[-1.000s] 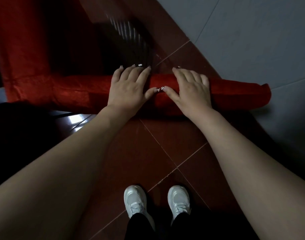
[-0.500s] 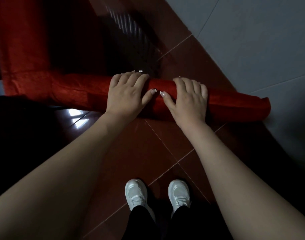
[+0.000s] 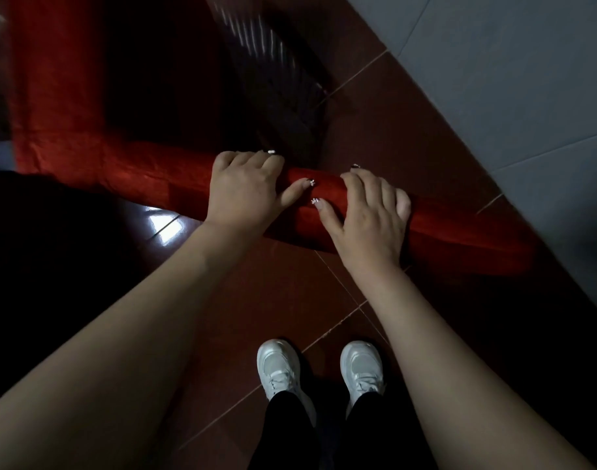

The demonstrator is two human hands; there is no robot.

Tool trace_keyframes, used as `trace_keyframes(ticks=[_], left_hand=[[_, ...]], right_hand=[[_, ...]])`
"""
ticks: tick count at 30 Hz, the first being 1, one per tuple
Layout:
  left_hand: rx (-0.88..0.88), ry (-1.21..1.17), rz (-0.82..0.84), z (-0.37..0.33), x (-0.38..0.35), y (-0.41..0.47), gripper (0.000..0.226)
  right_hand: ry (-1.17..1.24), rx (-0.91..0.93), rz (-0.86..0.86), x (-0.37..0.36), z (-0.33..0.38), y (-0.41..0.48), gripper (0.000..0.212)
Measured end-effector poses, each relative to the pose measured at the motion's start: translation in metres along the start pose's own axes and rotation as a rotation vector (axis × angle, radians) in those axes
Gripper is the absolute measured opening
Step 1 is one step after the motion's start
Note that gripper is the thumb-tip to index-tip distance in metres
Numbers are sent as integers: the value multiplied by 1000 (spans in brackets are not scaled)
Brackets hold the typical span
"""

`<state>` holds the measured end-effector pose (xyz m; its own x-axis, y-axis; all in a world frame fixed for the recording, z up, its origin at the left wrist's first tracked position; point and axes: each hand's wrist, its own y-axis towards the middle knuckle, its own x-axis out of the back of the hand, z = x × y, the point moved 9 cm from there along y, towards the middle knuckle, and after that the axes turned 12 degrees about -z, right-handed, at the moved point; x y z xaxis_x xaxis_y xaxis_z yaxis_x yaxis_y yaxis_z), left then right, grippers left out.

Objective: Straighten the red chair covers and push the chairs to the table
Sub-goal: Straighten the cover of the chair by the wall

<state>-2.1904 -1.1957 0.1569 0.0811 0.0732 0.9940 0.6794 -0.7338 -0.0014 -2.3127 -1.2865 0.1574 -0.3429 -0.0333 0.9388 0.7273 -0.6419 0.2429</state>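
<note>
Head view: we hold the chair [image 3: 175, 178] by its back.
Our left hand [image 3: 246, 195] and right hand [image 3: 368, 222] sit side by side midway along the chair's top edge, fingers curled over the red cover [image 3: 459, 228], thumbs nearly touching. We cannot make out the table. If we shove, the cover may well slip and bunch under our palms.

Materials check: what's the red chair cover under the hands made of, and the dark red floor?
The red chair cover looks like woven fabric with a slight sheen, possibly satin-like; the signs are fine creases and soft folds. The floor looks like glazed ceramic tile, given its straight grout lines and a bright mirror-like glare patch.
</note>
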Motion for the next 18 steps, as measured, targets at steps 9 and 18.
trace_keyframes(ticks=[9, 18], left_hand=[[18, -40, -18, 0, 5, -4, 68], [58, -48, -36, -2, 6, -8, 49]], right_hand=[[65, 104, -96, 4, -1, 1, 44], [52, 183, -168, 8, 0, 0, 43]])
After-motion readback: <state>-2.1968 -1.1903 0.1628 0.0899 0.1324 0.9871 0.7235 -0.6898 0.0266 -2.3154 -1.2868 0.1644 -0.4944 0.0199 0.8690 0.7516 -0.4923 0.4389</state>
